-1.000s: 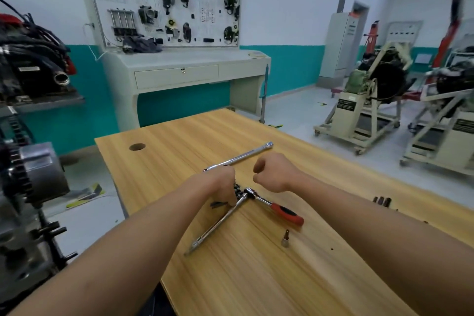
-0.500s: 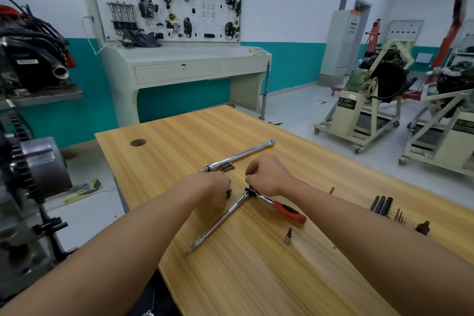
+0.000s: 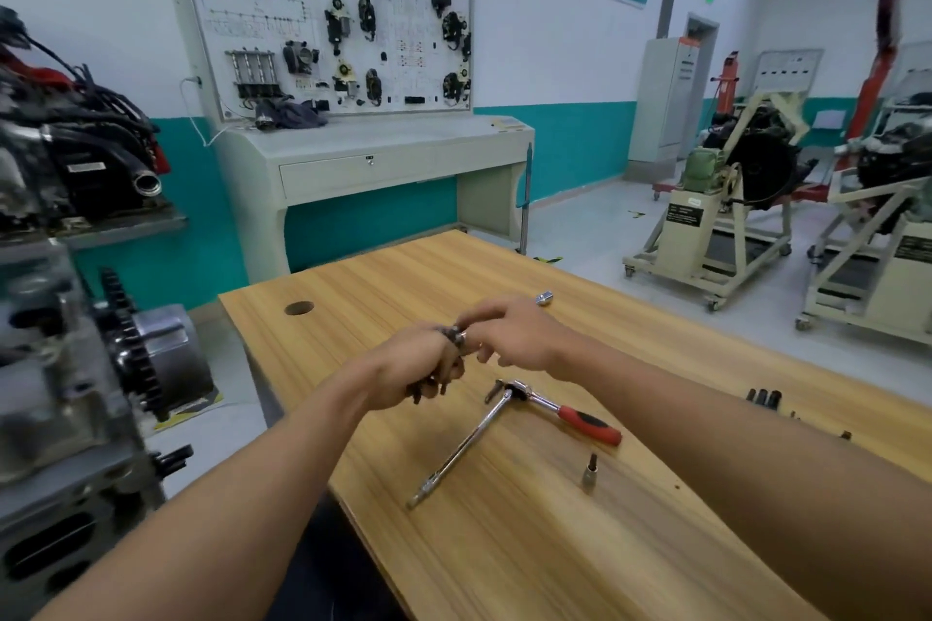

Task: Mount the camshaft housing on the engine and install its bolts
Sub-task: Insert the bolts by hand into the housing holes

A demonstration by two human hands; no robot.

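The left hand point(image 3: 403, 371) had its grip clamped round roughly upright bolts point(image 3: 455, 334), the right hand point(image 3: 517, 338) pinched their top end, and the engine point(image 3: 75, 419) stood leftward, nearer the left hand.

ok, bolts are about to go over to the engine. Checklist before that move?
1. Bolts in hand: ok. The left hand grips a bunch of dark bolts; the right hand pinches the top of the bunch.
2. Ratchet free to grab: ok. The ratchet lies untouched on the table.
3. Extension locked on: cannot tell. The extension bar meets the ratchet head, but the joint is unclear.
4. Bit socket fitted: not ok. The bit socket stands loose, apart from the ratchet.
5. Housing seated: cannot tell. The engine is blurred at the left edge.
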